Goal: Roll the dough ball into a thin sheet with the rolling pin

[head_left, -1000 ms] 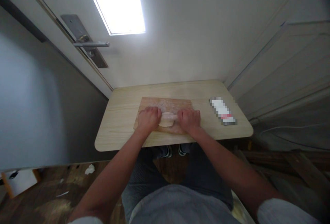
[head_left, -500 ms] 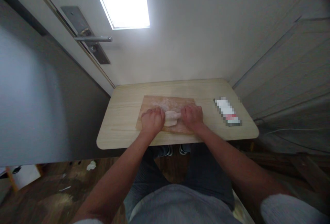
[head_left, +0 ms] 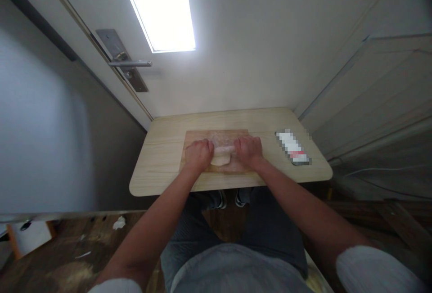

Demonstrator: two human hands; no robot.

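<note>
My left hand [head_left: 199, 154] and my right hand [head_left: 249, 150] are closed round the two ends of a pale, floury rolling pin [head_left: 224, 148]. Only the pin's middle shows between my fists. A flat piece of off-white dough [head_left: 220, 160] lies against its near side, partly covered by the pin and my left hand. Under both is a wooden board [head_left: 194, 135] dusted with flour, mostly beyond the pin.
The board rests on a light wooden table [head_left: 158, 149] with rounded corners. To the right lies a phone-like slab [head_left: 293, 148], blurred out. Behind the table stands a door with a metal handle [head_left: 131, 63]. Crumpled paper [head_left: 119, 223] lies on the floor at left.
Both hands have pushed the rolling pin slightly away over the board, and more of the dough shows on its near side. The view has tilted a little.
</note>
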